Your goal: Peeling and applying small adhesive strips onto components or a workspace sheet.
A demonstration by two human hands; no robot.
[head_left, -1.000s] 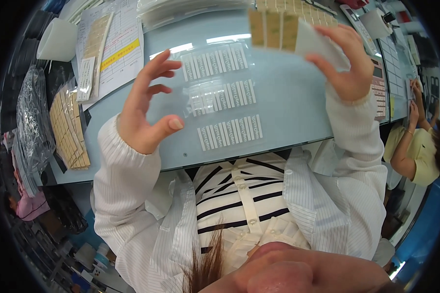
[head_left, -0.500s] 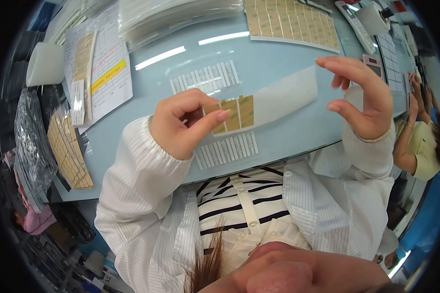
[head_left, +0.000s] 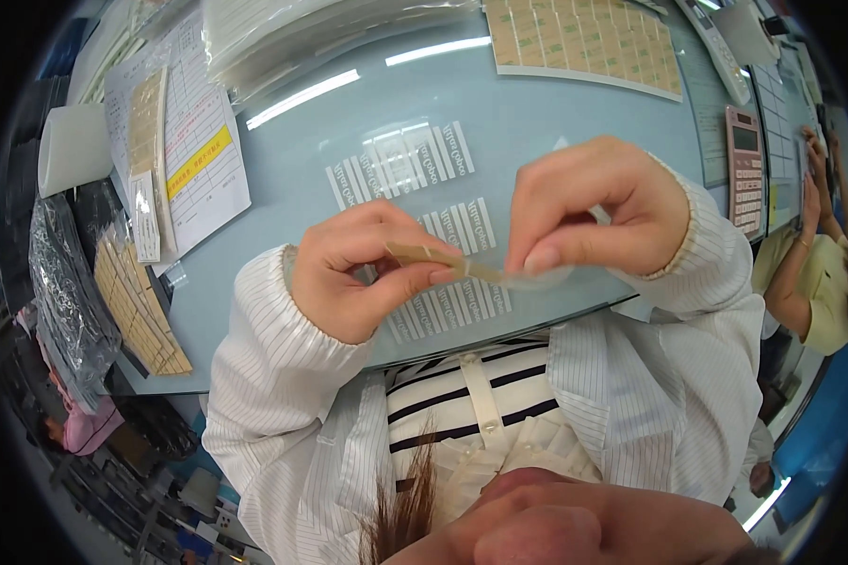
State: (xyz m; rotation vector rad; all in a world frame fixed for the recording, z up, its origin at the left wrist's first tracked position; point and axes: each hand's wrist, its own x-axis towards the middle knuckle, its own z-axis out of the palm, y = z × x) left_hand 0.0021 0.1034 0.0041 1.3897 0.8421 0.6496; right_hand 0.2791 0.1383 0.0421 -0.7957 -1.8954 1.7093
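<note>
My left hand (head_left: 367, 268) is closed in a pinch on a strip of tan adhesive pieces (head_left: 426, 254) on translucent backing, now seen almost edge-on. To its right, my right hand (head_left: 594, 212) has thumb and fingers together on the clear end of the same strip (head_left: 548, 281), which curls below the fingertips. Under and between the hands, clear sheets with white lettering and bars lie on the pale blue table: a far sheet (head_left: 400, 155), a middle one (head_left: 464, 226) and a near one (head_left: 462, 309), partly covered by my left hand.
A larger sheet of tan adhesive pieces (head_left: 584, 47) lies at the far right, near a pink calculator (head_left: 746, 169). Clear plastic bags (head_left: 320, 38) are stacked at the back. Left are a printed paper (head_left: 212, 179), a white roll (head_left: 71, 151) and more tan strips (head_left: 137, 306). Another person's arm (head_left: 806, 245) shows right.
My right hand has come left and down, closing on the strip's clear end. The strip has tilted from face-up to nearly edge-on. The middle lettered sheet is now uncovered.
</note>
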